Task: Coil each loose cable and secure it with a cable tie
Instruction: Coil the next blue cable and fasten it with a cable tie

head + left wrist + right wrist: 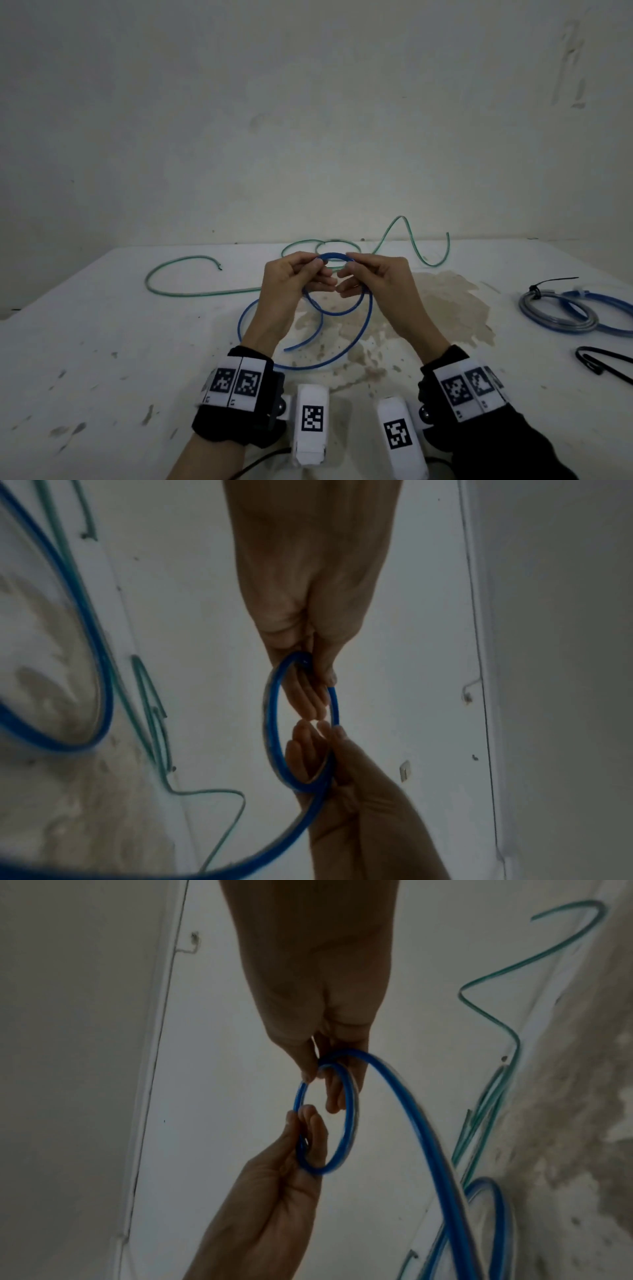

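Pinching a small loop of the blue cable (pixel 337 310) above the bench (pixel 102 342), left hand (pixel 291 286) and right hand (pixel 380 282) at opposite sides, fingers (pixel 308 696) curled. Trailing its loose end onto the stained bench. Lying beyond: green cable (pixel 191 291). Resting at right: tied coil (pixel 575 313), black cable tie (pixel 603 363).

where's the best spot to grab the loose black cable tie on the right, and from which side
Take the black cable tie at its folded end, the nearer-left tip, coming from above with the right hand once it lets go of the blue cable. The tie lies flat on the table, doubled into a narrow hairpin, so a pinch across the bend probably catches both strands; its other end runs out of frame.
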